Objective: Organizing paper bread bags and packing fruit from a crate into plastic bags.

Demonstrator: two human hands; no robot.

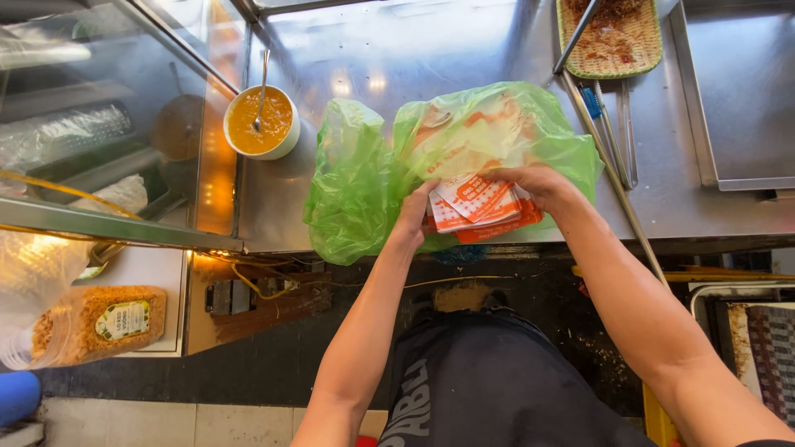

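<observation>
A steel bench point(397, 50) fills the upper half of the head view, shiny and glaring under the lights, with a dark floor and a pale tiled strip below it. At the near edge of the bench lies a green plastic bag point(356, 178), crumpled and open toward the person. Both hands are clamped on a stack of white-and-orange paper packets point(480, 207) at the bag's mouth: the left hand point(414, 217) grips the stack's left edge, the right hand point(534, 182) lies over its top right corner. The packets rest partly inside the bag, partly over the bench edge.

To the left of the bag stands a white bowl of orange sauce point(261, 122) with a spoon point(262, 87) upright in it. Behind the bag on the right are a woven green tray point(611, 40) holding brown crumbs, and metal tongs point(617, 132) lying beside it. A glass case point(99, 124) takes up the left side; its contents blur behind reflections. A plastic jar of brown flakes point(95, 324) lies low on the left. The bag's film hides most of what it holds, and the right-hand steel tray point(745, 99) is cut off by the frame.
</observation>
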